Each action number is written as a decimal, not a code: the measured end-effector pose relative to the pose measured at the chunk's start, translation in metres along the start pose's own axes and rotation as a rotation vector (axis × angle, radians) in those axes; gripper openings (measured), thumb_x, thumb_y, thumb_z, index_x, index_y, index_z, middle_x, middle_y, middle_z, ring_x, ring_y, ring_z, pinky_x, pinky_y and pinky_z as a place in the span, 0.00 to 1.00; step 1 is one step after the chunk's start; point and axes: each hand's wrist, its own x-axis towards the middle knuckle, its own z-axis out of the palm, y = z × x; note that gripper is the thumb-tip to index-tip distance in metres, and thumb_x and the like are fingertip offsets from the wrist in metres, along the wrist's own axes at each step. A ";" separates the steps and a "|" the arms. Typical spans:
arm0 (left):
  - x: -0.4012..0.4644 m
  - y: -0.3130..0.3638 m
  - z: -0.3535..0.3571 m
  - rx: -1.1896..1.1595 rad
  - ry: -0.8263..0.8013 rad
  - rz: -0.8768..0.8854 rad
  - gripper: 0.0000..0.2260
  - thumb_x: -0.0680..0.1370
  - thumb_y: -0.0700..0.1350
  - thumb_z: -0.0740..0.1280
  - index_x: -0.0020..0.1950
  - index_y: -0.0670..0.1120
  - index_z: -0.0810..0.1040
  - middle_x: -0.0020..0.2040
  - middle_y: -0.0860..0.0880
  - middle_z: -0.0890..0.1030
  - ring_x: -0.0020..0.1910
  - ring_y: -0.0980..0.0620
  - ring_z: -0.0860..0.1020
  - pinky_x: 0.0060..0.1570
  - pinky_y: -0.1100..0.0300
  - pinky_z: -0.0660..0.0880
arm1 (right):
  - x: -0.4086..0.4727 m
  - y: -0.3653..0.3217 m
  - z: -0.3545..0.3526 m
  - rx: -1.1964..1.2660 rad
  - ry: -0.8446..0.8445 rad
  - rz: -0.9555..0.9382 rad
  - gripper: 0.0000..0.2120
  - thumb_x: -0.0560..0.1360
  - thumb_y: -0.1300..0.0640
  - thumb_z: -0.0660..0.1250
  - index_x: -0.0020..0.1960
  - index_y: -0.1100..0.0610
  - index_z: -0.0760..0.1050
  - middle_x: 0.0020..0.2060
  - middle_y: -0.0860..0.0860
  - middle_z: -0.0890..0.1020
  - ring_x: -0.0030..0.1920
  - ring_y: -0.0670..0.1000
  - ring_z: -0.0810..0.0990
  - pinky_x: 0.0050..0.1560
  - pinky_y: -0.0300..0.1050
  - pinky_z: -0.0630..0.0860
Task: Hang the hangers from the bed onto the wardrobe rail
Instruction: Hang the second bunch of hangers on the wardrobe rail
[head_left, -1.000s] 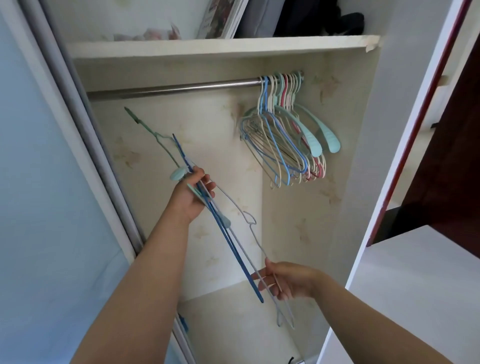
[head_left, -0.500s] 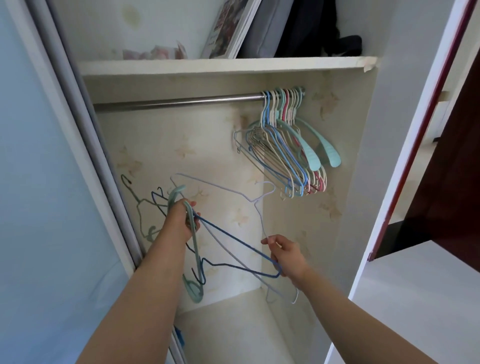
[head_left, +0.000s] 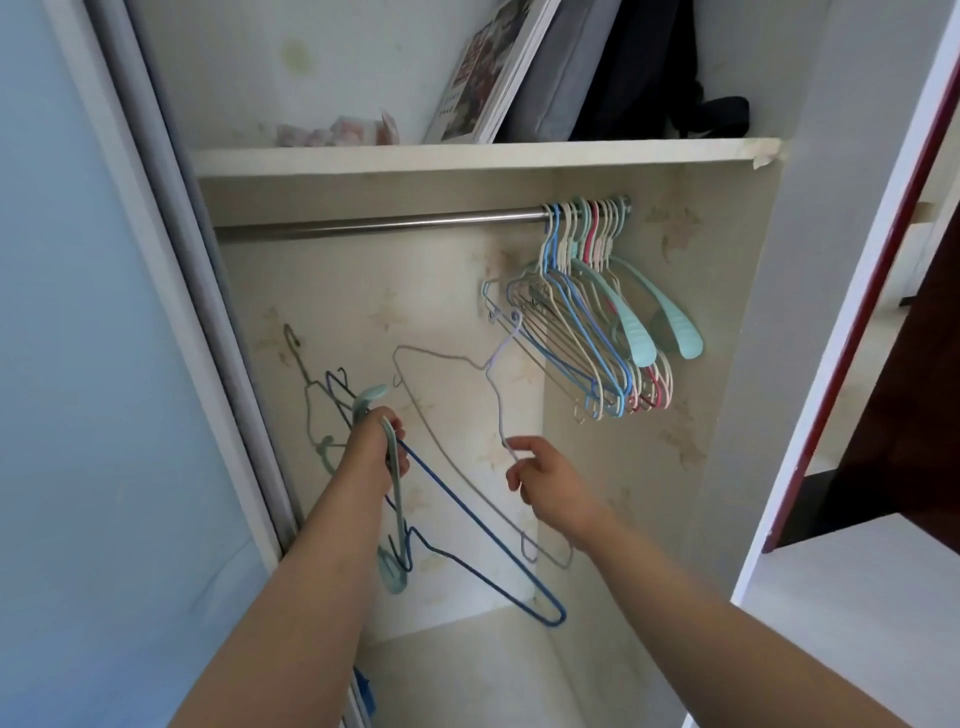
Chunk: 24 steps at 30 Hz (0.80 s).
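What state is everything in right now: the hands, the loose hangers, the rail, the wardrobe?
Left hand: grips a bundle of hangers.
Bundle of hangers: held, off the rail.
Right hand: pinches the pale wire hanger.
Pale wire hanger: lifted, not yet hooked.
Rail: bare on its left stretch.
Hung hangers: bunched at the rail's right end.
Wardrobe door: slid open.

The wardrobe rail (head_left: 374, 224) is smooth brushed metal with a dull shine, while the wardrobe's back panel (head_left: 415, 291) looks like matt cream laminate, blotched with stains. The hung hangers (head_left: 587, 332) are thin coated wire in pastel colours, two of them broad glossy mint plastic (head_left: 675, 338); the blue hanger (head_left: 467, 519) is coated wire too.
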 end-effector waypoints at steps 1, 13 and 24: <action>-0.003 -0.001 0.000 -0.003 -0.058 0.007 0.11 0.77 0.39 0.59 0.33 0.45 0.67 0.33 0.48 0.72 0.18 0.57 0.65 0.23 0.70 0.57 | 0.008 -0.019 -0.007 -0.001 0.021 -0.036 0.17 0.77 0.68 0.52 0.61 0.55 0.70 0.33 0.49 0.77 0.29 0.50 0.66 0.25 0.34 0.63; -0.037 0.005 0.012 0.087 -0.443 0.060 0.07 0.77 0.38 0.61 0.43 0.41 0.78 0.42 0.46 0.81 0.26 0.55 0.68 0.20 0.69 0.62 | 0.130 -0.137 -0.055 -0.533 0.221 -0.174 0.26 0.74 0.68 0.65 0.71 0.59 0.67 0.65 0.59 0.75 0.64 0.59 0.74 0.59 0.45 0.72; -0.041 0.002 -0.005 -0.062 -0.626 0.001 0.13 0.77 0.41 0.62 0.38 0.45 0.85 0.41 0.49 0.79 0.27 0.55 0.73 0.29 0.64 0.66 | 0.105 -0.090 -0.061 -0.827 0.367 -0.053 0.21 0.76 0.62 0.60 0.69 0.60 0.65 0.66 0.61 0.65 0.64 0.63 0.69 0.63 0.56 0.69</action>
